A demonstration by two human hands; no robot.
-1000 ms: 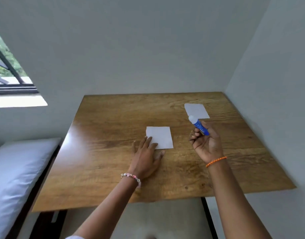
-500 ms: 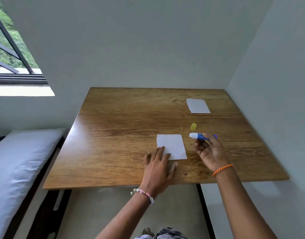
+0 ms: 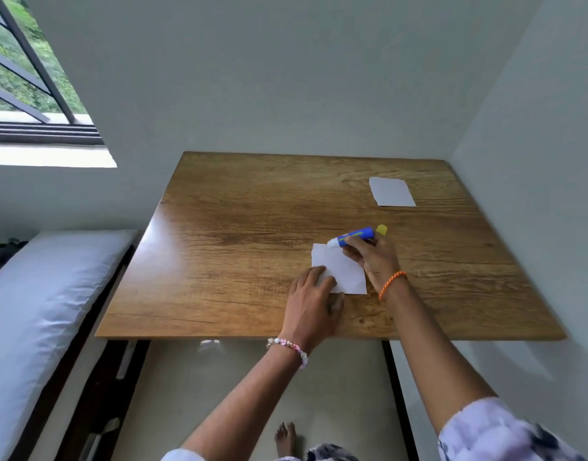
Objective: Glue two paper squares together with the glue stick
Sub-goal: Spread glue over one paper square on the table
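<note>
A white paper square (image 3: 344, 267) lies on the wooden table (image 3: 239, 234) near its front edge. My left hand (image 3: 314, 302) lies flat with its fingers pressing the square's near left corner. My right hand (image 3: 374, 257) grips a blue glue stick (image 3: 354, 236), uncapped, with its white tip touching the square's far edge. The yellow cap (image 3: 381, 229) lies on the table just behind my right hand. A second white paper square (image 3: 391, 192) rests at the far right of the table.
Walls close off the table's far and right sides. A bed with a white mattress (image 3: 36, 311) runs along the left. A window (image 3: 23, 74) sits high on the left. My bare foot (image 3: 286, 439) shows on the floor below the table edge.
My right hand has lowered the glue stick from above the table until its tip touches the near square. My left hand slid further onto that square's corner. The camera tilted down.
</note>
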